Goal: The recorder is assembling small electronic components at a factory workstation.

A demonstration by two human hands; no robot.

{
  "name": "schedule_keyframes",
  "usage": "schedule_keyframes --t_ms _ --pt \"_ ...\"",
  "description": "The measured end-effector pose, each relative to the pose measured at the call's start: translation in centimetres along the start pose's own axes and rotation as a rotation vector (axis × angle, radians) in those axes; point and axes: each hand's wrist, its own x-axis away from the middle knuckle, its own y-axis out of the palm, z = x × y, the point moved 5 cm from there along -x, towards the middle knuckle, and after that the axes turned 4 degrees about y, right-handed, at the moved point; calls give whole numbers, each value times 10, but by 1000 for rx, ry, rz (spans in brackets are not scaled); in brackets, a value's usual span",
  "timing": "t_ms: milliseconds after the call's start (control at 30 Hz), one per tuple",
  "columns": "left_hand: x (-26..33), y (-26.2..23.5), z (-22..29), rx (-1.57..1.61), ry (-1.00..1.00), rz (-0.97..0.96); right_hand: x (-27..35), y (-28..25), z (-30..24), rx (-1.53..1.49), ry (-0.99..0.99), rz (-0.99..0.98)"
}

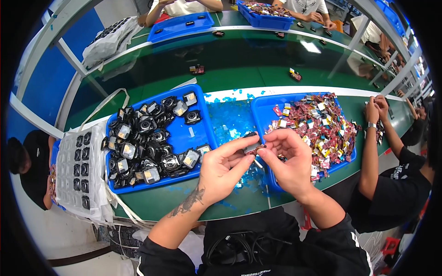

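Note:
Over the strip between two blue trays, my left hand (222,169) holds a small dark electronic part (253,148), with a grey face and some reddish board showing. My right hand (293,161) has thumb and forefinger pinched at the near right end of the same part. Fingers cover much of it, so its exact kind is unclear. Left of my hands, a blue tray (212,133) holds many black watch-like cases (148,125), some with clear, pale-backed covers. Close to my right hand, another blue tray (258,112) is heaped with small red circuit boards (317,129) bearing white and yellow pieces.
Blue film scraps (230,122) litter the bench between the trays. A white blister tray (76,168) with black cases stands far left. Beyond a white rail, the green conveyor belt (248,60) carries a few parts. Co-workers sit opposite and at both sides; one's hands (378,108) work at right.

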Motion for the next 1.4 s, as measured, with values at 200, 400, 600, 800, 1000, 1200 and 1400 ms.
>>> schedule_keyframes --t_ms 200,400,600,800,1000,1200,1400 --pt "1 -3 -3 41 55 -3 -6 3 -14 251 -188 13" --pt "2 -2 1 77 35 118 -15 17 -19 400 -188 -134" --pt "-36 -60 23 -1460 285 167 -124 6 -7 381 214 -371" --pt "-23 -91 -11 -1655 -29 161 -239 9 89 535 411 -155" --pt "-31 -82 -1 -1604 105 194 -249 -25 104 885 282 -84" --pt "-25 -84 3 -1637 151 202 -212 -31 31 674 108 -183" --pt "-35 -82 4 -1687 50 183 -98 7 -16 551 65 -788"
